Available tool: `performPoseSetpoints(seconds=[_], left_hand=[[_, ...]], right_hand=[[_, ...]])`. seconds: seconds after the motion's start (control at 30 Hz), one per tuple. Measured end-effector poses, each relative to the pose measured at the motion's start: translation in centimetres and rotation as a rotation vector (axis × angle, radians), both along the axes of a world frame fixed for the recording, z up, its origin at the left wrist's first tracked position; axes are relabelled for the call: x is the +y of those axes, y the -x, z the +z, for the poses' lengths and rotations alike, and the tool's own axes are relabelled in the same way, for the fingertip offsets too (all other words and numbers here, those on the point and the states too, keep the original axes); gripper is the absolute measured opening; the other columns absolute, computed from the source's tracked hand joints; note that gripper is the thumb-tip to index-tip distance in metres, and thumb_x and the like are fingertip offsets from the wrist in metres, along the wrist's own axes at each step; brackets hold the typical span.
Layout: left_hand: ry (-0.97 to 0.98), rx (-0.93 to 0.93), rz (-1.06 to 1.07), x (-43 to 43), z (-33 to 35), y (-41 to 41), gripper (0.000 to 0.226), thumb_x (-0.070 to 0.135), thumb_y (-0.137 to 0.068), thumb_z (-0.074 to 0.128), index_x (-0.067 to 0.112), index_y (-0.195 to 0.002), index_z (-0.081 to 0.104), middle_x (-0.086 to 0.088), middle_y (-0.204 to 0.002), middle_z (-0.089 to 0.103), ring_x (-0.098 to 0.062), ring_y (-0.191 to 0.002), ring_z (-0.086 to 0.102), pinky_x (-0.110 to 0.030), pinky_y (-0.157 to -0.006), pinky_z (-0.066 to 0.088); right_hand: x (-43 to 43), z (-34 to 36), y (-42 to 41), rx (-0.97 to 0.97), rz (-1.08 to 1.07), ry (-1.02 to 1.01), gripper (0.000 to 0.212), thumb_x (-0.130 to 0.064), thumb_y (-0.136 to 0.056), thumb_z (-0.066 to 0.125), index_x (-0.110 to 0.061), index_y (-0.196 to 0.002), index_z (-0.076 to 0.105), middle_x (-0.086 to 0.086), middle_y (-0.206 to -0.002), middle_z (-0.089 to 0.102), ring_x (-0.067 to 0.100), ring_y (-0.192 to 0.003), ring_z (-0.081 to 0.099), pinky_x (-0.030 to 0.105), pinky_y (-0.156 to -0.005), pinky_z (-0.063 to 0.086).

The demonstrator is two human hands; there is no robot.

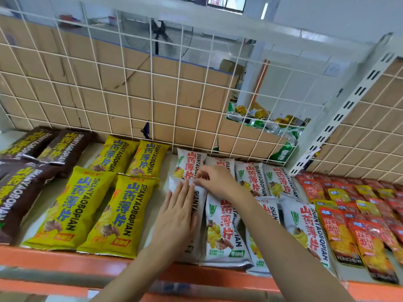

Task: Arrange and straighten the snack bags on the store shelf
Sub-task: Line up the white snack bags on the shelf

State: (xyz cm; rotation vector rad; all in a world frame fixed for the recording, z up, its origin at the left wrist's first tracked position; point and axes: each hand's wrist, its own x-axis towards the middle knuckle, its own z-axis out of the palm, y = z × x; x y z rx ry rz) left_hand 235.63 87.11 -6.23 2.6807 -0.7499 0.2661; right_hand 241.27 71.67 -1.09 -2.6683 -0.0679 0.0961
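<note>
Shelf [46, 200]: four yellow bags [72, 205]; left hand [176, 216], right hand [214, 179] touch one white bag [198, 205].

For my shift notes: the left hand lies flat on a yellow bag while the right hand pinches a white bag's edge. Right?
No: the head view shows the left hand flat on a white bag, not a yellow one. The yellow bags lie to its left, untouched. The right hand does pinch a white bag's edge.
</note>
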Motion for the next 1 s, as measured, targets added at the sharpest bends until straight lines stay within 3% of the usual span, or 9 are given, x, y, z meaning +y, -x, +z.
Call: performPoseSetpoints(seconds=[0.1,0.17,0.23,0.37,0.5,0.6,0.7,0.83,1.0], left_hand=[[-0.012,-0.013,0.031,0.1,-0.9,0.2,0.064,0.041,-0.085,0.034,0.001,-0.132,0.048,-0.017,-0.138,0.047,-0.032,-0.128,0.042,-0.037,-0.108,0.018],[0.007,0.014,0.081,0.2,-1.6,0.5,0.073,0.05,-0.083,0.034,0.0,-0.136,0.041,-0.019,-0.141,0.041,-0.034,-0.129,0.04,-0.041,-0.11,0.028],[0.004,0.058,0.126,0.2,-1.9,0.4,0.083,0.057,-0.08,0.035,-0.003,-0.138,0.032,-0.02,-0.143,0.032,-0.035,-0.128,0.04,-0.047,-0.1,0.037],[0.042,0.119,0.17,0.4,-2.1,0.5,0.096,0.068,-0.076,0.024,0.001,-0.143,0.011,-0.016,-0.149,0.009,-0.032,-0.138,0.019,-0.044,-0.108,0.016],[0.0,0.075,0.186,0.6,-1.7,0.6,0.088,0.068,-0.085,0.019,0.001,-0.141,0.031,-0.021,-0.144,0.035,-0.036,-0.132,0.037,-0.041,-0.111,0.023],[0.022,0.014,0.142,-0.2,-0.6,0.9,0.08,0.063,-0.09,0.01,0.004,-0.141,0.031,-0.019,-0.147,0.033,-0.031,-0.137,0.022,-0.039,-0.111,0.01],[0.055,-0.025,0.063,-2.1,0.5,1.7,0.072,0.057,-0.094,0.008,0.008,-0.14,0.034,-0.015,-0.146,0.036,-0.026,-0.137,0.02,-0.034,-0.113,0.006],[0.097,-0.027,0.029,-5.1,0.6,3.8,0.071,0.057,-0.094,0.01,0.009,-0.139,0.035,-0.011,-0.146,0.038,-0.02,-0.136,0.025,-0.03,-0.108,0.021],[-0.031,0.073,0.172,-7.6,0.2,5.5,0.079,0.064,-0.076,0.034,0.011,-0.134,0.045,-0.008,-0.136,0.051,-0.023,-0.122,0.052,-0.035,-0.092,0.046]], right_hand=[[0.2,-0.3,-0.1,0.023,-0.033,0.001,0.014,-0.033,-0.088,0.059,-0.02,-0.082,0.06,0.0,-0.085,0.059,0.016,-0.08,0.053,0.029,-0.068,0.037],[0.5,-0.4,-0.3,0.017,-0.071,-0.004,0.016,-0.031,-0.088,0.058,-0.018,-0.079,0.058,0.0,-0.082,0.059,0.016,-0.078,0.054,0.03,-0.068,0.038],[0.6,-0.5,-0.4,0.011,-0.104,-0.005,0.017,-0.03,-0.088,0.058,-0.015,-0.081,0.062,0.002,-0.085,0.064,0.018,-0.08,0.056,0.032,-0.072,0.043],[0.2,-0.3,-0.1,-0.008,-0.099,-0.018,0.017,-0.027,-0.089,0.056,-0.013,-0.083,0.063,0.001,-0.085,0.064,0.015,-0.078,0.054,0.03,-0.07,0.04],[-1.7,0.2,0.7,-0.058,-0.151,-0.069,0.02,-0.027,-0.092,0.051,-0.015,-0.078,0.059,-0.004,-0.074,0.055,0.015,-0.073,0.053,0.031,-0.065,0.039],[-4.0,0.1,1.3,-0.051,-0.148,-0.033,0.019,-0.028,-0.093,0.051,-0.013,-0.089,0.063,-0.001,-0.082,0.061,0.015,-0.076,0.055,0.03,-0.066,0.04],[-6.1,0.2,1.7,-0.008,-0.105,0.008,0.02,-0.03,-0.091,0.054,-0.014,-0.094,0.067,0.001,-0.093,0.064,0.016,-0.085,0.057,0.032,-0.076,0.046],[-7.7,0.0,2.3,0.05,-0.011,0.035,0.024,-0.035,-0.089,0.057,-0.015,-0.094,0.069,0.003,-0.096,0.066,0.019,-0.088,0.059,0.036,-0.081,0.048],[-8.3,-0.5,2.3,0.086,0.068,-0.051,0.029,-0.044,-0.088,0.056,-0.017,-0.084,0.068,-0.005,-0.075,0.061,0.012,-0.07,0.055,0.029,-0.061,0.042]])
